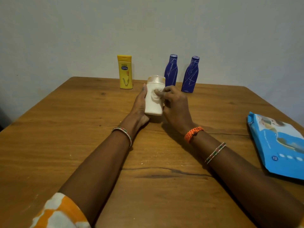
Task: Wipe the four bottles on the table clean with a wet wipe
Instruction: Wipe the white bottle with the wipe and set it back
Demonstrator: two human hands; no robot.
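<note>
Gripping white bottle (154, 99) upright in left hand (139, 104), fingers curled round it | right hand (176, 106) pinches wet wipe (157, 96) against its front | beyond: yellow bottle (125, 72), two blue bottles (171, 70) | far right: wipes pack (278, 143)

Grained wooden table (65, 145), matt plastic white bottle (153, 106), glossy plastic wipes pack (278, 145)
</note>
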